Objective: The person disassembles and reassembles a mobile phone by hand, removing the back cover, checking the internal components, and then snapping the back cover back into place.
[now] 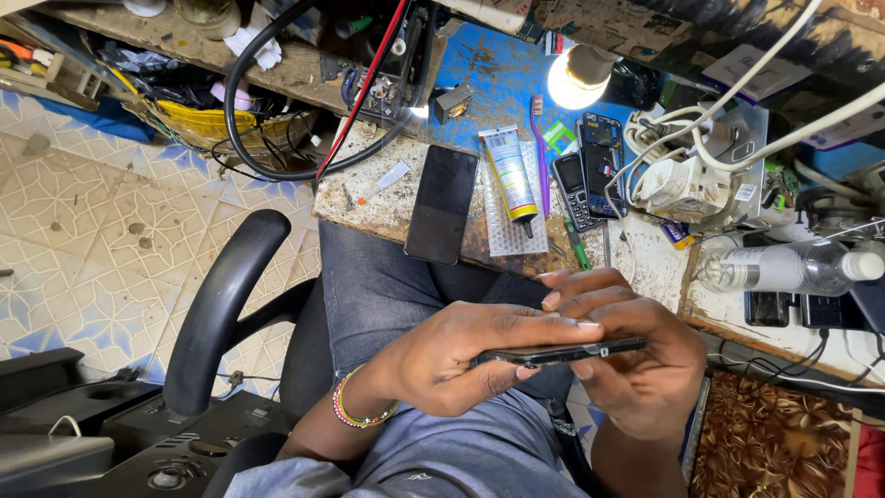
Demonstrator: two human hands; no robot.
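Note:
I hold a thin black phone (562,352) edge-on over my lap, below the front of the workbench. My left hand (461,355), with a beaded bracelet on the wrist, grips its left end with the thumb underneath. My right hand (636,355) clasps the right end, fingers curled over the top edge. Both hands touch each other around the phone.
On the worn workbench (387,207) lie a black phone screen (442,203), a glue tube (510,172), a purple toothbrush (540,152), a small keypad phone (576,189) and an opened phone body (602,161). A lit bulb (576,78), cables, a plastic bottle (784,267) and the chair armrest (221,304) surround me.

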